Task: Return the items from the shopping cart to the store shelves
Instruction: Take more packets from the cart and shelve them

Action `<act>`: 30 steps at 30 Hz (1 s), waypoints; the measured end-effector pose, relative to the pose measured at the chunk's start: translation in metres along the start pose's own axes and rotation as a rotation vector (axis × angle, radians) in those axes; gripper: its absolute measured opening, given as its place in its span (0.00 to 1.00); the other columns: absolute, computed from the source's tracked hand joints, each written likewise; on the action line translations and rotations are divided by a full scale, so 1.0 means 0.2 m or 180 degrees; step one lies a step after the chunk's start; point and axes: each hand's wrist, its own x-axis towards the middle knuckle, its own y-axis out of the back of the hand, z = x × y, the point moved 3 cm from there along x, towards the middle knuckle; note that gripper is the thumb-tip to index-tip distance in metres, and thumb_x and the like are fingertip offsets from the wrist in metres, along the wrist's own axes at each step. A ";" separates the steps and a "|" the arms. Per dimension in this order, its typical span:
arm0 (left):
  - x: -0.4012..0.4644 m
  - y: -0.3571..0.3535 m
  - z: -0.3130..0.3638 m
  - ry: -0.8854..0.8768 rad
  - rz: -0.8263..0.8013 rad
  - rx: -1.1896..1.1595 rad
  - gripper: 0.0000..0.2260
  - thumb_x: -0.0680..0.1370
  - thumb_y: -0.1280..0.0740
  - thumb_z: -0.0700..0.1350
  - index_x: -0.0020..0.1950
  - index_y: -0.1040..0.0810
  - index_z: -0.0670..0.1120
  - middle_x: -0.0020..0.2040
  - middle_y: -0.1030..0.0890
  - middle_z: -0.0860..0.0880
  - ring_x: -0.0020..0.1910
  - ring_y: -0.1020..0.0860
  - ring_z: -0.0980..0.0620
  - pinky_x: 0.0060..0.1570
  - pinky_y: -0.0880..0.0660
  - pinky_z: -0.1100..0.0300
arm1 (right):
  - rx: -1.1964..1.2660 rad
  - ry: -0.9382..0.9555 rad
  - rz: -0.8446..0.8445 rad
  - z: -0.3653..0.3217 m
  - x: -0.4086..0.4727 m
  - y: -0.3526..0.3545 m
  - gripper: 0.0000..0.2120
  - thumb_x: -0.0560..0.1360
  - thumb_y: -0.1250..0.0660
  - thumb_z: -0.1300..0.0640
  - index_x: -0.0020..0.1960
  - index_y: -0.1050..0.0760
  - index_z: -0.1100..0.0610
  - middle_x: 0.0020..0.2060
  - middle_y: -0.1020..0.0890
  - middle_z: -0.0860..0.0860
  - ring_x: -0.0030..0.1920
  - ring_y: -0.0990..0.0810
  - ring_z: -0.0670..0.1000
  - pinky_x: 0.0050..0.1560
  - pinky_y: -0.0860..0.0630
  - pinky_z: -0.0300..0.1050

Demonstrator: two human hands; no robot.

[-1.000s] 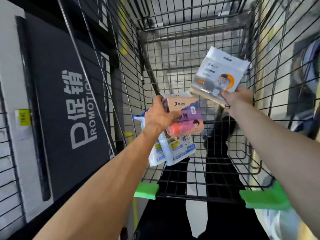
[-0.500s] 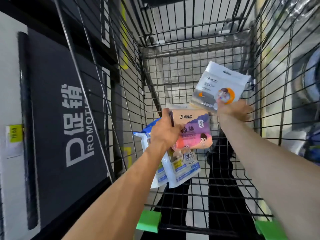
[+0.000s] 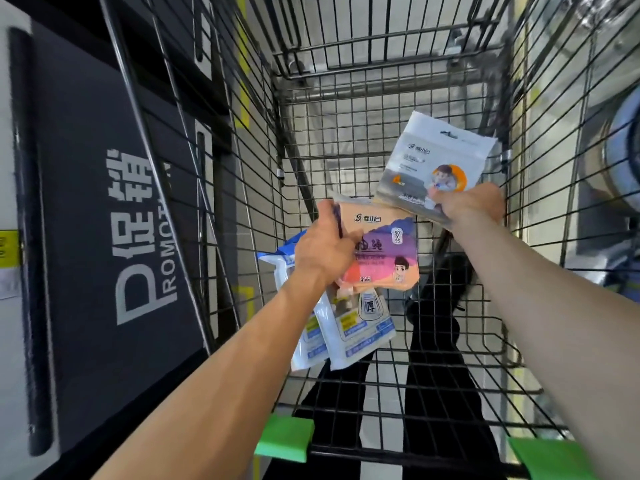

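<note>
The left hand (image 3: 323, 247) grips a bundle of packets, fingers curled round their left edge: on top an orange-and-purple packet (image 3: 382, 252) with a cartoon figure, and under it two white-and-blue packets (image 3: 349, 327) that hang down below the wrist. The right hand (image 3: 467, 206) pinches the lower edge of a white-and-grey packet (image 3: 433, 164), thumb curled over its printed face, so that the packet stands tilted up and away from the arm. The two hands are near each other, and the corner of the white-and-grey packet overlaps the top of the orange-and-purple one. All of this is held up inside the wire shopping cart (image 3: 346, 133), above its mesh floor. Green grips (image 3: 285, 439) sit on the cart's near rail. To the left, outside the cart, stands a dark promotion sign (image 3: 114, 237) with white lettering.
</note>
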 end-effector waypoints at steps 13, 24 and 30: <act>-0.01 -0.01 -0.04 0.0059 -0.0007 0.0020 0.22 0.79 0.33 0.52 0.69 0.37 0.50 0.62 0.20 0.49 0.58 0.21 0.45 0.59 0.26 0.44 | 0.0361 0.0089 -0.0338 0.02 0.01 0.03 0.28 0.67 0.20 0.53 0.62 0.27 0.59 0.54 0.21 0.50 0.51 0.23 0.50 0.46 0.28 0.41; -0.04 0.01 -0.04 0.0339 0.0095 -0.0691 0.25 0.72 0.28 0.49 0.65 0.34 0.52 0.58 0.19 0.49 0.56 0.19 0.44 0.56 0.22 0.45 | -0.0085 0.1158 -0.0152 0.06 -0.02 0.09 0.06 0.70 0.23 0.56 0.41 0.18 0.58 0.42 0.16 0.53 0.42 0.19 0.54 0.44 0.25 0.42; -0.11 0.17 -0.01 0.0562 0.0466 -0.1638 0.26 0.57 0.24 0.50 0.48 0.34 0.55 0.50 0.17 0.45 0.46 0.16 0.43 0.48 0.19 0.42 | 0.0487 0.1823 -0.0137 -0.03 -0.31 0.34 0.08 0.73 0.27 0.61 0.40 0.25 0.56 0.34 0.21 0.48 0.37 0.21 0.48 0.39 0.25 0.41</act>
